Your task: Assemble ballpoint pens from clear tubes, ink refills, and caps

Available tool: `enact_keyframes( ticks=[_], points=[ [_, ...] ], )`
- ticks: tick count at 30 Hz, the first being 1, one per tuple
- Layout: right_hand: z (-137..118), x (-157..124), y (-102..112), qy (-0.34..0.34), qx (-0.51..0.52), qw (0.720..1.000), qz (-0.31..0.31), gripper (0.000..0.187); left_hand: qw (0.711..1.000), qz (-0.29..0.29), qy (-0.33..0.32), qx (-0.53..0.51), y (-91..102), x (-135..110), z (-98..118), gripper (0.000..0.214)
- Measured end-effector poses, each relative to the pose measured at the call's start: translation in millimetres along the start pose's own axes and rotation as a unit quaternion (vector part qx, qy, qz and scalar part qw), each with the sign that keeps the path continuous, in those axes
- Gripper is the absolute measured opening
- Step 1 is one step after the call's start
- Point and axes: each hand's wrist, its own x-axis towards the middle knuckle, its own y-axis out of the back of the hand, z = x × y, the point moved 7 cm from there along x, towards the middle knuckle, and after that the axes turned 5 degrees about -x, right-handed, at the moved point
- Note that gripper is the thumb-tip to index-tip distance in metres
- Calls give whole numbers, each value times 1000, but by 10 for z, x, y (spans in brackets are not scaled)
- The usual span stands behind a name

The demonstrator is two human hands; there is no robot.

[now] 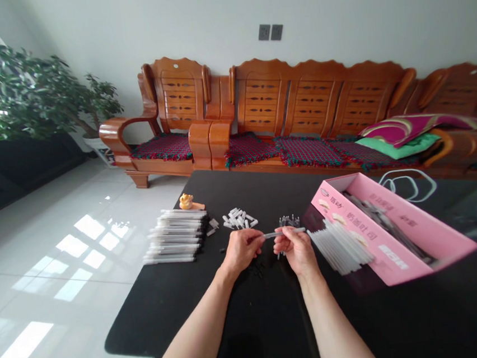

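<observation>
Above the middle of the black table, a translucent pen barrel spans the gap between my two hands. My left hand pinches its left end, and my right hand has its fingers closed around the right part. Small white pen parts lie in a pile just beyond my left hand. Dark pieces with thin tips are grouped behind my right hand, partly hidden by it. A few tiny black parts lie between my wrists. White tubes are laid side by side right of my right hand.
A stack of white pens with black ends lies at the table's left, beside a small orange figurine. A pink box holding dark sticks stands at the right. Behind it lies a white loop. A wooden sofa stands beyond the table.
</observation>
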Motion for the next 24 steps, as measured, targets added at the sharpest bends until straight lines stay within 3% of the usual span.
enact_keyframes(
  ticks=[5, 15, 18, 24],
  points=[
    [37, 28, 76, -13, 21, 1000, 7, 22, 983, 6, -102, 155, -54, -52, 243, 31],
    [68, 27, 128, -47, 41, 997, 39, 20, 961, 1, -134, 241, -246, -90, 259, 35],
    [98, 38, 138, -41, 44, 997, 43, 21, 971, 16, -124, 204, -185, -50, 274, 30],
    [57, 45, 57, -19, 43, 999, 4, 33, 995, 48, -76, 30, 26, 20, 200, 24]
  ],
)
